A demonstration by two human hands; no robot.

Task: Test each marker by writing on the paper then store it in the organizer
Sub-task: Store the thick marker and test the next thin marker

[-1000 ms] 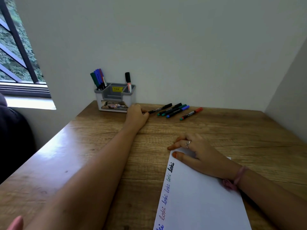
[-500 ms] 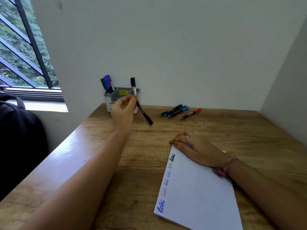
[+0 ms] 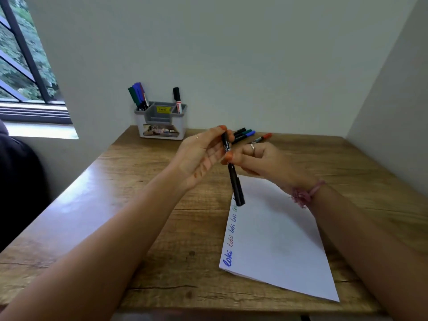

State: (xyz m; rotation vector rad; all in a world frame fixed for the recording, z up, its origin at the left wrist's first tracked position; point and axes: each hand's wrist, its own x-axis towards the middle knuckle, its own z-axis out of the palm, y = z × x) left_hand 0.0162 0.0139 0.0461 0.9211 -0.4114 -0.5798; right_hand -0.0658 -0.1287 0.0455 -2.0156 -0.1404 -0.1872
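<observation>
Head view. The left hand [image 3: 203,154] is raised above the wooden table [image 3: 148,205], palm turned toward the right, with its fingertips [image 3: 223,129] closed on the upper end of a black marker [image 3: 234,174]. The marker hangs nearly upright, tilted slightly, its capped lower end just above the top edge of the paper [image 3: 278,239]. The right hand [image 3: 261,159] meets it from the opposite side: thumb and forefinger pinch the barrel below the left fingertips, and the remaining fingers are curled loosely. A ring sits on one right finger, and a pink band [image 3: 308,193] circles the right wrist. Both hands therefore grip the same marker.

Below the fingers, the paper lies flat on the table, with a column of handwritten words in several colours along its left edge. Beyond the fingers, partly hidden by them, four loose markers [image 3: 247,134] lie on the table near the wall, with black, green, blue and red caps visible. Beyond and to the left of the left fingertips, the grey organizer [image 3: 162,122] stands against the wall. Its left compartment holds several markers [image 3: 138,96] leaning left; its right compartment holds one upright black-capped marker [image 3: 177,99].
</observation>
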